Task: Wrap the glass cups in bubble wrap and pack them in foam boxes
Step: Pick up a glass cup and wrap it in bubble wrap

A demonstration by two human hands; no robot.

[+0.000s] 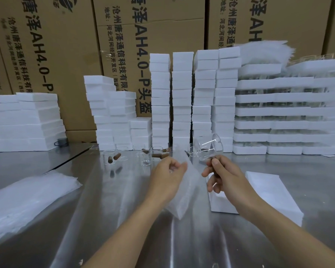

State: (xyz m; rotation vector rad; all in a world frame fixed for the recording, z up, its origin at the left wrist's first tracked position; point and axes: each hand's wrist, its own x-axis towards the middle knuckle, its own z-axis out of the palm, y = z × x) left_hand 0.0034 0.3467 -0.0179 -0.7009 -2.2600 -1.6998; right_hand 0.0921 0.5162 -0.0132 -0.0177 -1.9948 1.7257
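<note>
My right hand (223,176) grips the brown wooden handle of a clear glass cup (208,147), held tilted above the table. My left hand (167,176) pinches the top edge of a bubble wrap bag (184,192) that hangs down between the two hands. An open foam box (220,204) lies on the steel table under my right hand, with its foam lid (273,194) beside it on the right. Several more glass cups with wooden handles (143,155) stand on the table behind my hands.
A pile of bubble wrap bags (25,200) lies at the left. Stacks of white foam boxes (182,101) line the back of the table, with more foam trays (278,117) at the right and foam slabs (23,120) at the left. Cardboard cartons (52,45) stand behind.
</note>
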